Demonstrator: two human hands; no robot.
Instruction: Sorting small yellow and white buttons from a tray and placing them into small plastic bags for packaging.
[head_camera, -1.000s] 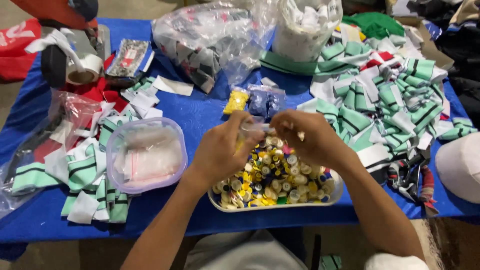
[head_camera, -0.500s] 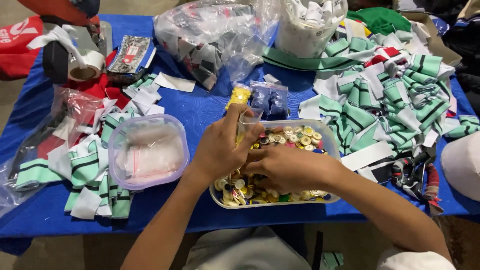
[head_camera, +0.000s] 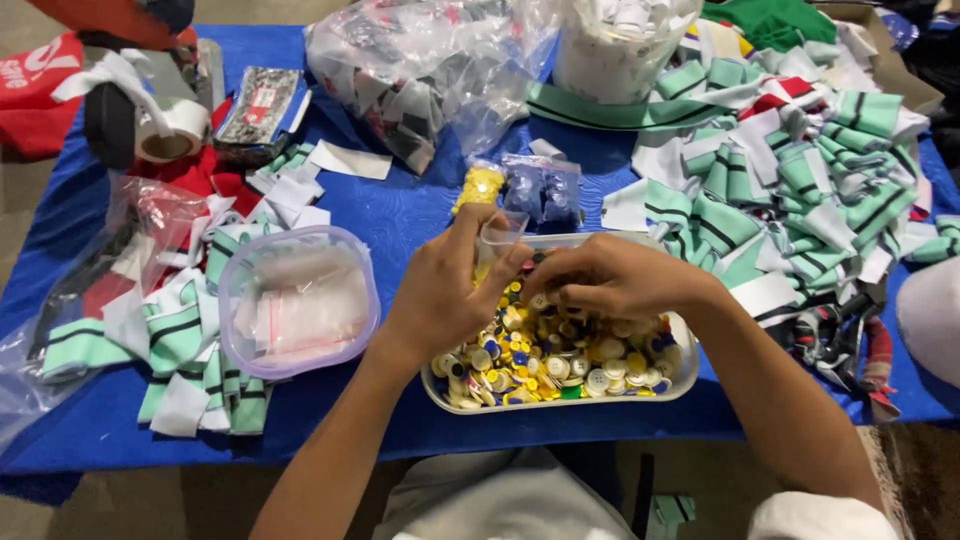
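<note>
Person seen from the head camera. Both forearms are bare from wrist to elbow, and both hands, left hand (head_camera: 440, 300) and right hand (head_camera: 610, 278), carry no gloves, rings or watch. A white sleeve edge (head_camera: 820, 515) shows at the right elbow. A pale grey-white garment (head_camera: 500, 500) covers the lap.

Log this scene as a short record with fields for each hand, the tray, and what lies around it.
left hand: holds a small clear bag open above the tray
right hand: palm down on the buttons, fingertips by the bag's mouth
tray: clear, oblong, piled with yellow, white and blue buttons
tub: clear, purple-rimmed, left of the tray, holds small clear bags
button packets: one yellow, two dark blue, behind the tray
cloth pieces: green and white striped, heaped at right
table: blue cover
</note>
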